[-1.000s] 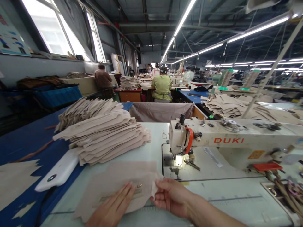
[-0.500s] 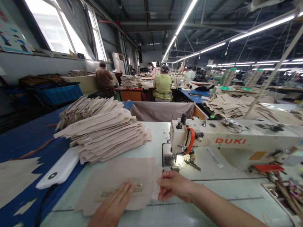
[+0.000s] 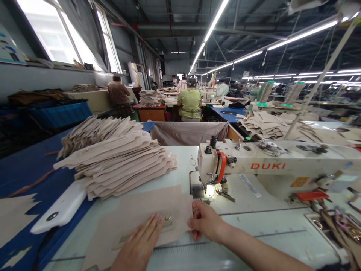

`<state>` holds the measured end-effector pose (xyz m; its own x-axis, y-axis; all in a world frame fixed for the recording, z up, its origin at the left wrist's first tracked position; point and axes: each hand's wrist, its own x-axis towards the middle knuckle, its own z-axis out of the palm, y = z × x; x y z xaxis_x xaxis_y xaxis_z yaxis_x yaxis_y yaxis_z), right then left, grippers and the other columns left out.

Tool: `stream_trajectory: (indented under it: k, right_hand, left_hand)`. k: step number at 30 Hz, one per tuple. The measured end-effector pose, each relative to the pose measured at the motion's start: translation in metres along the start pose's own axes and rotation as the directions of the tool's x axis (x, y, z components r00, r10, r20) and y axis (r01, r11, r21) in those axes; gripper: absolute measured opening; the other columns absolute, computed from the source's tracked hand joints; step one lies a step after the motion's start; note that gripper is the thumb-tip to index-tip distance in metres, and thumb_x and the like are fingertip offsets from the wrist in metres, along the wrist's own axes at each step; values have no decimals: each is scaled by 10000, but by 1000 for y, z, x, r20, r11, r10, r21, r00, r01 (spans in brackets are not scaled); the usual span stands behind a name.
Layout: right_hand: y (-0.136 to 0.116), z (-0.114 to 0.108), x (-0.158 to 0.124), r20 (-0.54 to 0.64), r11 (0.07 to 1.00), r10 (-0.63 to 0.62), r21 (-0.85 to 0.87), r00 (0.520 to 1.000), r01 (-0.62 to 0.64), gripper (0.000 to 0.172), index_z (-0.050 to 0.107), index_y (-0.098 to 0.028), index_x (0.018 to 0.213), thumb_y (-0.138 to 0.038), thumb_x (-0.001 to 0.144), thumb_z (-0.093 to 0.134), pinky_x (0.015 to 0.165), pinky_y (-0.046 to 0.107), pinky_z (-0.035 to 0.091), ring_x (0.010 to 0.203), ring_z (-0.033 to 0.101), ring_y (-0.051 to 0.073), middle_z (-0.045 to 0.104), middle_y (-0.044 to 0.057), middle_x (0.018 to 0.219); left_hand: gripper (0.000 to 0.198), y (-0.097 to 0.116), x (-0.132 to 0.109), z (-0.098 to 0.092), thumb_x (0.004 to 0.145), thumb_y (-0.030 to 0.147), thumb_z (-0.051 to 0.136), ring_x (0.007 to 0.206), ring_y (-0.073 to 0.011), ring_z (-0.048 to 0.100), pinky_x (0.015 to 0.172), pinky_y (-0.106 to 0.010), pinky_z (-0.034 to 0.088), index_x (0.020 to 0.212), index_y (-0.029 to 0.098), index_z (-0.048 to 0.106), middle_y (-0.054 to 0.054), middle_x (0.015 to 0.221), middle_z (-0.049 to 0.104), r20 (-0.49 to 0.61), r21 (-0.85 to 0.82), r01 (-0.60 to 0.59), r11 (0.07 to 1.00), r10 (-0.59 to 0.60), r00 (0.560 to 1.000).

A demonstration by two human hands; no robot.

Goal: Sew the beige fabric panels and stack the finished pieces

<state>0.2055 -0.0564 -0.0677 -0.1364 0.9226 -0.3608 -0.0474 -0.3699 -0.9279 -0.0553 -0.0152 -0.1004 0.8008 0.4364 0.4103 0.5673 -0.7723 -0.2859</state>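
A beige fabric piece [image 3: 141, 210] lies on the pale sewing table, with a zipper [image 3: 169, 224] set in its middle and a small gold-coloured zipper pull [image 3: 168, 217] on it. My left hand [image 3: 142, 239] rests flat over the zipper, fingers stretched out towards the pull. At the fabric's right edge, my right hand [image 3: 204, 222] has its thumb and fingers closed on the border. Just beyond that hand is the lit needle area [image 3: 208, 191] of a white sewing machine [image 3: 267, 158] marked DUKI.
Tall stacks of beige fabric pieces [image 3: 121, 165] stand at the back left. A white handheld device [image 3: 60, 207] lies beside them on the blue surface [image 3: 17, 173]. Metal tweezers [image 3: 227, 195] lie by the needle. Farther back, a person in green [image 3: 190, 103] sits facing away.
The lighter strip at the fabric's right edge no longer shows, and the fabric is turned slightly. My right fingers are curled tighter there. The whole view has shifted a little.
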Motion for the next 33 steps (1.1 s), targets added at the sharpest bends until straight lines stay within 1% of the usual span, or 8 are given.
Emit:
stream_trajectory:
  k: [5,7,10,15,17,24,27,33]
  right_hand:
    - [2,-5,0,-34,999,-14,-37,999,13,320,448,-217,925,-204,684,657,425,211,407,372,516,106,559,-109,526]
    - [3,-5,1,-35,999,-14,-38,999,12,343,452,-217,957,-236,695,672,462,227,438,399,551,117,565,-107,543]
    - [6,-5,5,-41,999,-12,-43,999,10,386,451,-218,1003,-273,700,684,502,249,471,432,589,132,578,-102,564]
    - [5,-12,5,-87,997,-4,-73,996,-2,450,409,-217,1055,-288,692,666,477,249,469,410,583,136,568,-106,567]
    - [4,-19,1,-115,996,-10,-91,993,0,460,394,-219,1062,-285,687,652,458,241,455,398,573,133,555,-111,565]
    - [0,-52,-31,-197,963,-110,-265,974,56,325,468,-209,1009,-246,703,570,451,220,419,433,553,118,546,-89,593]
    - [-6,-81,-50,-300,893,-232,-443,925,80,267,532,-195,997,-199,730,542,544,237,425,539,570,134,557,-58,608]
    - [-22,-168,-76,-540,675,-446,-726,714,-128,209,625,-160,979,-183,832,478,727,309,412,768,603,215,647,73,837]
  left_hand:
    - [686,-1,12,-20,742,123,518,1228,-231,556,933,-327,535,1414,250,463,-52,1417,497,193,-275,68,959,-15,981]
    - [627,2,30,-25,816,212,562,1268,-235,516,969,-353,513,1428,267,437,-46,1442,470,205,-378,119,918,-43,978]
    - [448,15,70,-19,948,250,433,1295,-202,486,1042,-366,446,1392,226,488,-60,1424,498,162,-469,153,870,-86,983]
    - [448,40,119,0,966,234,359,1328,-254,442,1070,-484,391,1391,168,486,-106,1432,476,328,-398,177,900,-41,944]
    - [476,44,125,2,965,268,380,1360,-269,392,1087,-510,348,1430,183,430,-104,1474,415,374,-354,187,916,-44,927]
    - [515,38,126,4,963,367,424,1383,-249,356,1112,-455,301,1459,236,378,-68,1502,376,363,-343,173,923,-40,931]
    - [519,38,124,9,964,395,414,1374,-253,373,1100,-453,315,1459,242,374,-62,1497,386,333,-337,139,931,-20,943]
    - [485,37,114,34,951,305,381,1307,-233,470,1043,-417,377,1432,259,425,-44,1454,456,172,-280,10,960,40,984]
